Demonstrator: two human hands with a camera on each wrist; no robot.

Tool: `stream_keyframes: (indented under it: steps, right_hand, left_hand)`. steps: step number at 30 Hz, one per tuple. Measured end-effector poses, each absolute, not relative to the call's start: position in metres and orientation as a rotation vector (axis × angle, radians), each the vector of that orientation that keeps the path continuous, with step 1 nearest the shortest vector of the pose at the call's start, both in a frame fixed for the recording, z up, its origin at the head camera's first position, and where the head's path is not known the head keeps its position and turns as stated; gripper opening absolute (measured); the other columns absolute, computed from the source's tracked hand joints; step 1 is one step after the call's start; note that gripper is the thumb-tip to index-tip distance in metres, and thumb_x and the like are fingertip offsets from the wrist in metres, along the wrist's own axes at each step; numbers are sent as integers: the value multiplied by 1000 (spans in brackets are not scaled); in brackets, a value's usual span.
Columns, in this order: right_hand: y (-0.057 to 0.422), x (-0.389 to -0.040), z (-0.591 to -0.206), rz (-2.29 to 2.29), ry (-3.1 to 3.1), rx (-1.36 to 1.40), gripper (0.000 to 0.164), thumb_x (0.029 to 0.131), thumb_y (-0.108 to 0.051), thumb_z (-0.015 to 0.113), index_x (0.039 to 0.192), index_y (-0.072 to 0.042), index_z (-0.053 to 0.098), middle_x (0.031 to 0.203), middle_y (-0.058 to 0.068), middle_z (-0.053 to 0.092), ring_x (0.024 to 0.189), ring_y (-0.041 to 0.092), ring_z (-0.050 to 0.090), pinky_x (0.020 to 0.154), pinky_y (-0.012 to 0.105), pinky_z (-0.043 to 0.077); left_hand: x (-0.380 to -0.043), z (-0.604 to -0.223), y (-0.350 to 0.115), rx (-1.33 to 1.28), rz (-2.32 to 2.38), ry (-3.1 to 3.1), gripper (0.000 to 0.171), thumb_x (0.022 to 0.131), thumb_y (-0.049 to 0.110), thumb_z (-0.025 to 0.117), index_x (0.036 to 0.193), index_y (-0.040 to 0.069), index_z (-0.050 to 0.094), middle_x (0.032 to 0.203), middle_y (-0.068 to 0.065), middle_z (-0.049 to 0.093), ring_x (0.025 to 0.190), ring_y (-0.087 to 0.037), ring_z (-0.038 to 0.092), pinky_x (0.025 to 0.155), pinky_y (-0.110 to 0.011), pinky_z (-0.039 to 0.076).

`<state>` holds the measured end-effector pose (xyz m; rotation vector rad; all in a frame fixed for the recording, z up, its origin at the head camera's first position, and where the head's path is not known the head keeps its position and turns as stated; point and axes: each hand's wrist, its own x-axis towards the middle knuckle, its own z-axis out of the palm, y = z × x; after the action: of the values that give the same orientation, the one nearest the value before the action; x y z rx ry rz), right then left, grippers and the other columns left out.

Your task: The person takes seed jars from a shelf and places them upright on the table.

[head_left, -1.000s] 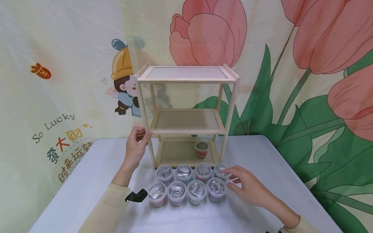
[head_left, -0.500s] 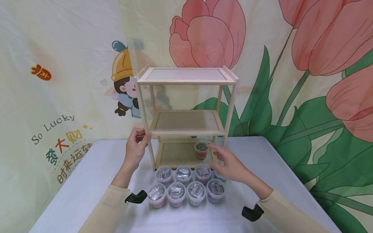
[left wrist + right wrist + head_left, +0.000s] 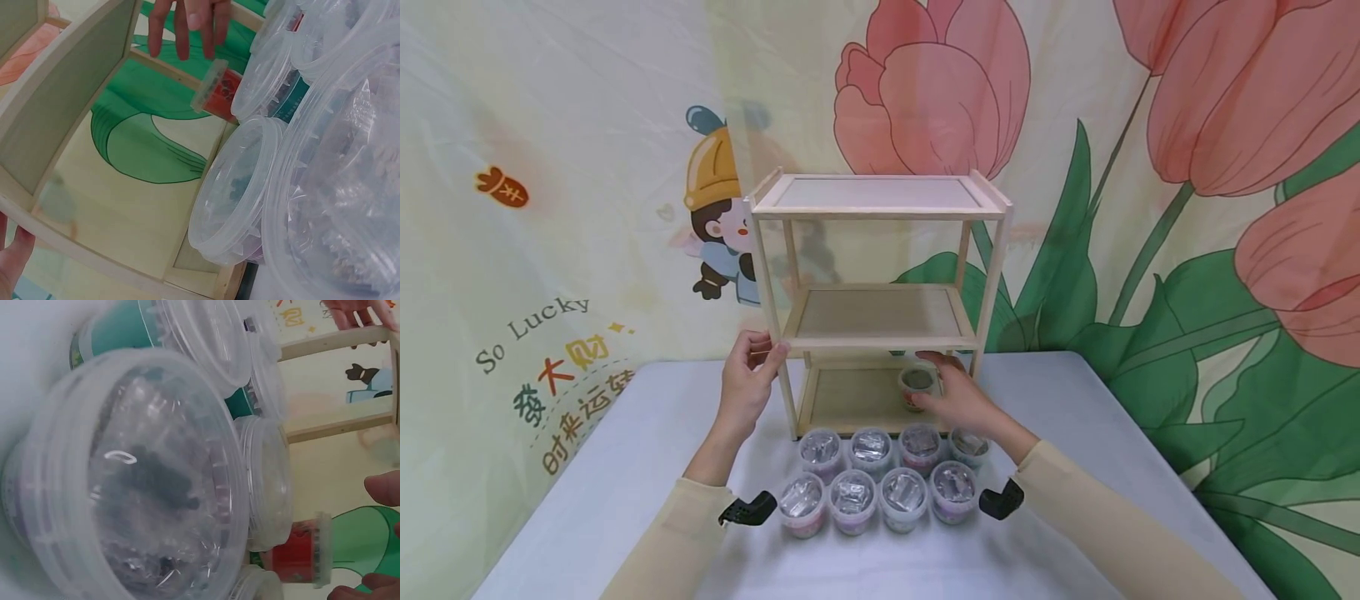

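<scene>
A three-tier wooden shelf (image 3: pixel 880 343) stands on the table. My left hand (image 3: pixel 748 383) grips its front left post near the middle tier, also visible in the right wrist view, where the left hand (image 3: pixel 359 311) is at the frame. On the bottom tier, toward the right, sits a small red tub (image 3: pixel 916 381) with a clear lid. Around it reaches my right hand (image 3: pixel 958 396), thumb in front and fingers behind. In the right wrist view the thumb (image 3: pixel 384 487) and fingers are spread, with a gap between them and the red tub (image 3: pixel 300 553).
Two rows of clear-lidded tubs (image 3: pixel 852 497) with silvery packets inside stand just before the shelf. A white-covered table (image 3: pixel 1037 375) lies beneath everything. Behind hangs a printed cloth (image 3: pixel 895 108) with tulips.
My right hand has moved left and forward from the back row's right-end tub, over the bottom tier, to the red tub. The left hand has kept its grip on the post.
</scene>
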<state>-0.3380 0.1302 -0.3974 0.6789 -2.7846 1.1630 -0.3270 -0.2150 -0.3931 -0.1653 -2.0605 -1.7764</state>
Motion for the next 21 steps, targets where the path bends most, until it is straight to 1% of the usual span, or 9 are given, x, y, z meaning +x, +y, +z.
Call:
stream_keyframes:
  steps: [4, 7, 10, 14, 17, 21]
  right_hand:
    - [127, -346, -403, 1172, -2819, 617, 72, 99, -15, 76, 161, -8, 40, 160, 28, 42, 144, 47, 45, 112, 62, 43]
    - [126, -350, -407, 1147, -2825, 641, 71, 98, -14, 77, 159, -6, 41, 160, 27, 43, 148, 47, 41, 115, 63, 40]
    - [125, -352, -409, 1115, -2836, 663, 70, 98, -13, 77, 158, -3, 42, 160, 27, 43, 147, 48, 41, 115, 64, 40]
    - [123, -356, -412, 1106, -2886, 618, 70, 98, -13, 77, 158, -4, 43, 159, 30, 42, 143, 47, 45, 111, 62, 44]
    - [121, -362, -417, 1120, -2929, 572, 69, 97, -14, 77, 157, -5, 45, 158, 34, 40, 135, 45, 51, 107, 59, 48]
    - [119, -367, -423, 1120, -2962, 559, 63, 98, -13, 76, 153, -4, 48, 155, 35, 41, 133, 43, 52, 107, 58, 48]
  left_hand:
    - [-327, -393, -215, -178, -1778, -2056, 40, 105, 29, 69, 129, 1, 54, 122, -10, 58, 109, -19, 56, 85, -18, 55]
    - [-326, -393, -215, -179, -1774, -2057, 40, 105, 29, 69, 130, 1, 54, 122, -11, 58, 109, -19, 56, 84, -18, 55]
    - [-326, -393, -216, -176, -1775, -2061, 40, 105, 29, 69, 130, 1, 53, 123, -11, 58, 109, -19, 56, 85, -18, 55]
    - [-326, -392, -216, -184, -1775, -2065, 40, 106, 29, 69, 131, 1, 53, 124, -11, 58, 110, -19, 56, 85, -18, 55]
    - [-326, -392, -215, -191, -1769, -2060, 40, 106, 29, 69, 130, 1, 54, 123, -11, 58, 110, -20, 56, 85, -17, 54]
    - [-326, -392, -216, -186, -1767, -2060, 40, 106, 29, 69, 130, 1, 54, 123, -12, 58, 111, -21, 56, 86, -16, 54]
